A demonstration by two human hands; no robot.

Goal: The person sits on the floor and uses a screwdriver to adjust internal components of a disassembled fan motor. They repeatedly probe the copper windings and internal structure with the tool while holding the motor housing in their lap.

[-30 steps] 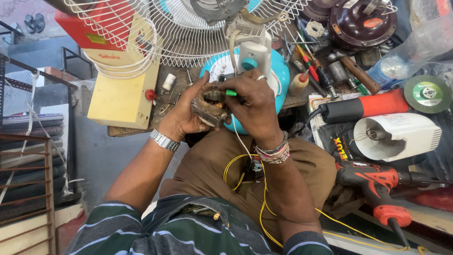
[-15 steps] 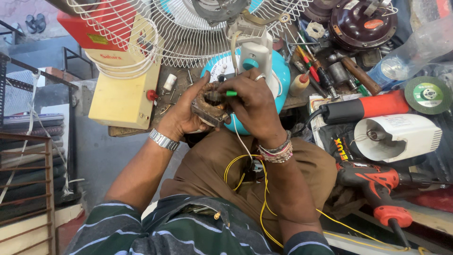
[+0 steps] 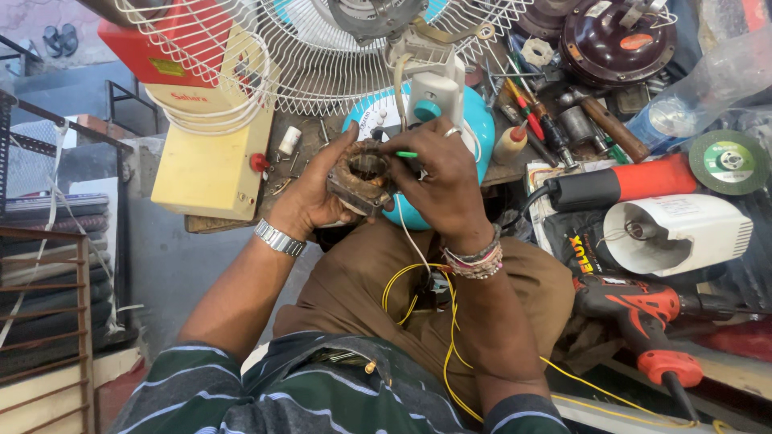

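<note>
A: Start at the grip. What is the left hand (image 3: 310,205) doing?

B: It cups a small motor stator (image 3: 362,177), fingers and thumb closed round its square, rusty frame, the copper winding and open bore facing up. The stator sits above the person's lap, just in front of the blue fan base (image 3: 474,120).

A: And the right hand (image 3: 438,173)?

B: Its fingertips are pressed together on a thin green-handled tool (image 3: 406,154), the tip at the stator's rim. A ring shows on one finger, bead bracelets on the wrist.

A: Anything different from a second ago?

B: Very little. Both hands are in the same place with the same hold; the tool stays at the same edge of the winding. To my eye this is slow, fine work at one spot, not a move between steps.

A: What lies around it?

B: A yellow wire (image 3: 414,281) loops down over the brown trousers from under the hands. Behind stands the table fan, its white wire guard (image 3: 265,72) near the stator. To the person's right lie an orange-and-black angle grinder (image 3: 619,185), a green grinding disc (image 3: 728,161), a white plastic housing (image 3: 679,233) and a red drill (image 3: 643,309). To the left, a cream box (image 3: 209,173) sits on the bench.
</note>
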